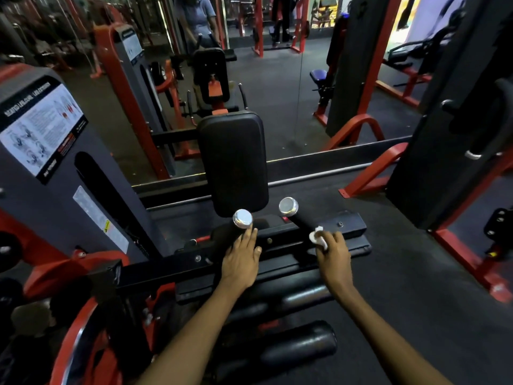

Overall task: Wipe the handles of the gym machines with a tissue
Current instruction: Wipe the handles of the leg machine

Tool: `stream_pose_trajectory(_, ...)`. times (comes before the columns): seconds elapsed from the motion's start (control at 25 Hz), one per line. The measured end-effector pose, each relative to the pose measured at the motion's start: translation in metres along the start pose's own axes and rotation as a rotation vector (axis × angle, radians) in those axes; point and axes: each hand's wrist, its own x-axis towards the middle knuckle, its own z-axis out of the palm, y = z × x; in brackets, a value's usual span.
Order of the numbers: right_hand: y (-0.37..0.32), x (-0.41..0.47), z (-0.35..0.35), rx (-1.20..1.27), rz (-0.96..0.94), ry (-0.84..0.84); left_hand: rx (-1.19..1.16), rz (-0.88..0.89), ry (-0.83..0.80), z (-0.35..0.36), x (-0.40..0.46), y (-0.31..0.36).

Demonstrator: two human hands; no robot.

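Two bare hands reach forward from the bottom of the frame toward two black handles, each capped with one shiny metal end. The left hand (241, 258), just left of centre, grasps the left handle (231, 232), its fingers curled up the grip and reaching the silver cap (242, 218). The right hand (331, 250), lower centre-right, holds one crumpled white tissue (317, 237) pinched in its fingers and pressed against the right handle (304, 221), a little below that handle's own silver cap (288, 206).

Both handles rise from a black crossbar (277, 240) of the machine. Above them, in the middle of the frame, stands one upright black back pad (233, 162). Below the hands, toward the bottom centre, lie three black foam rollers — one (294, 297) just under the wrists, one more to its lower left, and one (299, 344) lowest of all.

At the left edge sits the grey weight-stack housing (72, 173) with one white instruction placard (39, 129) and red frame parts around it. A mirror (277, 87) fills the upper middle, showing the reflected machine and a person in grey at the top. Dark columns with red frames stand at the right — the black rubber floor (402, 273) spreads between them.
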Motion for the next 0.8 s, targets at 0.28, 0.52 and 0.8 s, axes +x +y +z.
stream_pose_trajectory(0.28, -0.08, 0.009, 0.008, 0.053, -0.263, 0.105, -0.044, 0.052, -0.076, 0.002, 0.002, -0.006)
stream_pose_trajectory(0.52, -0.043, -0.004, 0.038, -0.261, -0.408, 0.154, -0.091, 0.065, -0.163, 0.002, 0.005, -0.01)
stream_pose_trajectory(0.8, -0.011, -0.014, 0.045, -0.466, -0.12, 0.004, -0.103, 0.08, -0.292, -0.007, 0.01, -0.009)
